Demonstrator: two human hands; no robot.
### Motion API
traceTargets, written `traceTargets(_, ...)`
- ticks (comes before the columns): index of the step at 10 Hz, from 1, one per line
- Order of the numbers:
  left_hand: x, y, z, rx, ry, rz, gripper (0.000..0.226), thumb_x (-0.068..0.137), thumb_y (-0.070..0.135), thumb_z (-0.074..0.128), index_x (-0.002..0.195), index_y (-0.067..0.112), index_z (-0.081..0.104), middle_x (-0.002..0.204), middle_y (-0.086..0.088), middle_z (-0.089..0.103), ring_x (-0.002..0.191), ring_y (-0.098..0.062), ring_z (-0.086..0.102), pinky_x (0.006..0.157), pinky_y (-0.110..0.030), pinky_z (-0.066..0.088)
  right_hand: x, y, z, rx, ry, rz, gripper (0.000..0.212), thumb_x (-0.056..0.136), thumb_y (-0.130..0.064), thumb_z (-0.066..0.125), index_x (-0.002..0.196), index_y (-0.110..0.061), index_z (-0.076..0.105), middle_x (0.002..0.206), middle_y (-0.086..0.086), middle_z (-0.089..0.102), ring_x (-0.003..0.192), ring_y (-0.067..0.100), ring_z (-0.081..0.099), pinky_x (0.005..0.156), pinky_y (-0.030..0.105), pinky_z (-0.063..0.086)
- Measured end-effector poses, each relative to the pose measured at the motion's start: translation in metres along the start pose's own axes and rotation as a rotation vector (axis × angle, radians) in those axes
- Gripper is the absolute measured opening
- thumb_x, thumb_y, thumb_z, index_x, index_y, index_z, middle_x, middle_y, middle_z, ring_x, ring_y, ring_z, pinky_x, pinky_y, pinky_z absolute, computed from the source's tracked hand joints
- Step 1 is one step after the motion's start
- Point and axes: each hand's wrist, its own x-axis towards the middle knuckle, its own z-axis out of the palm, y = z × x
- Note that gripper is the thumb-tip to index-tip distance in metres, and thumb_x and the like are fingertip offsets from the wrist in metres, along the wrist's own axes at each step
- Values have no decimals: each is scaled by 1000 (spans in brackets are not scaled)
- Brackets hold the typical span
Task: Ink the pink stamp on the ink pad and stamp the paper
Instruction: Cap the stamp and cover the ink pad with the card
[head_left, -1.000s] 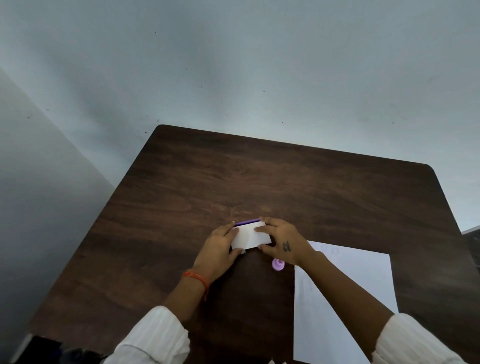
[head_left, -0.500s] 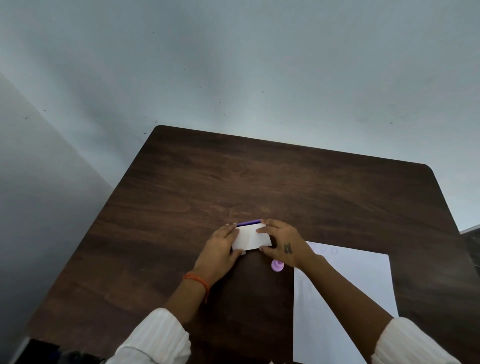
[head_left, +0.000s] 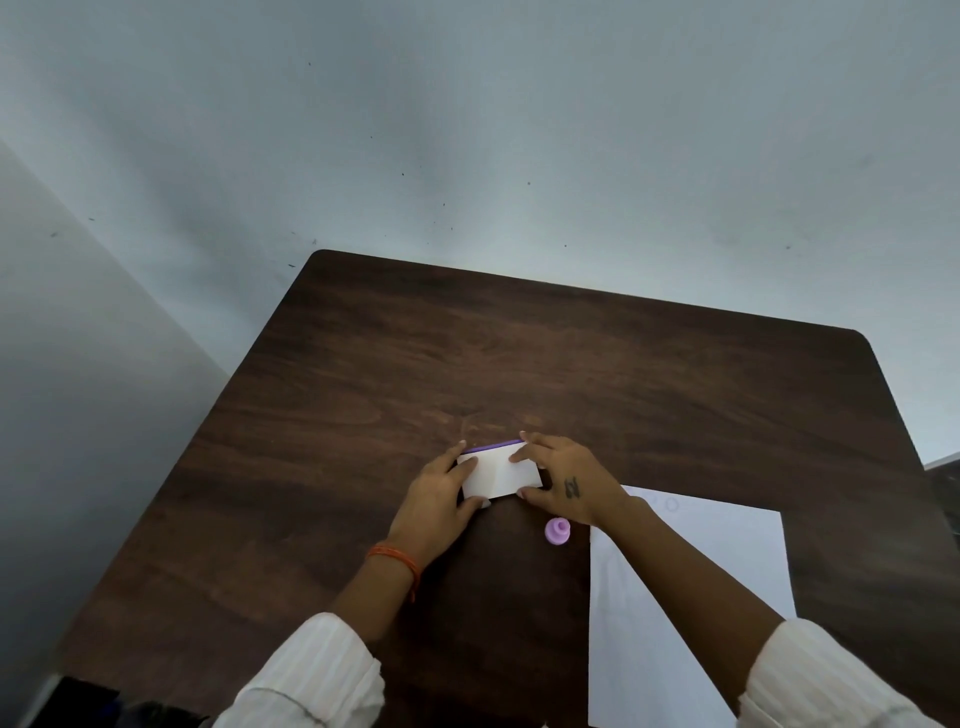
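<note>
A small white ink pad case (head_left: 498, 472) with a purple far edge lies on the dark wooden table (head_left: 519, 364). My left hand (head_left: 436, 493) grips its left side and my right hand (head_left: 561, 478) grips its right side, fingers on the lid. The pink stamp (head_left: 557, 531) stands on the table just below my right hand, touched by neither hand. A white sheet of paper (head_left: 717, 561) lies to the right, partly under my right forearm, with faint round marks near its top left corner.
Pale walls rise behind the table and on its left. The table's far edge and rounded corners are in view. Dark objects sit at the bottom left, off the table.
Both hands stay on the ink pad case. My right fingers have shifted slightly on the lid. The stamp and paper have not moved.
</note>
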Motion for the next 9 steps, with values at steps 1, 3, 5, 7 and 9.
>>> traceTargets(1,2,0,-1,-7,2,-9,60,86,29,59,139,16,31,153,-3,25,141,-20,18,116,-35,19,2,-1,-2,-27,-6,-3,45,81,-33,64,123,-23,51,147,5,41,131,24,40,107,35,33)
traceTargets(3,5,1,-4,-44,0,-41,64,84,28,62,138,15,31,150,-4,31,138,-21,25,115,-36,23,6,-4,-8,-44,-39,35,63,82,-32,65,136,-16,37,144,9,44,131,25,40,108,35,33)
traceTargets(5,7,2,-2,-77,23,-57,66,82,25,65,137,13,33,147,-6,34,136,-22,26,114,-35,24,10,-7,-10,-51,-69,62,65,79,-28,68,136,-14,38,145,10,42,132,25,37,110,36,31)
traceTargets(7,6,10,-5,-115,31,-79,66,82,16,61,139,10,29,149,-7,30,137,-24,23,114,-35,23,8,-15,-11,-80,-60,67,67,80,-30,66,136,-11,35,146,14,27,128,29,38,106,38,36)
traceTargets(9,9,14,-16,-105,26,-69,68,85,19,56,143,16,20,155,-5,16,141,-24,15,116,-38,17,4,-20,-25,-20,3,92,74,82,-36,63,141,-17,25,151,15,23,136,31,30,110,42,31)
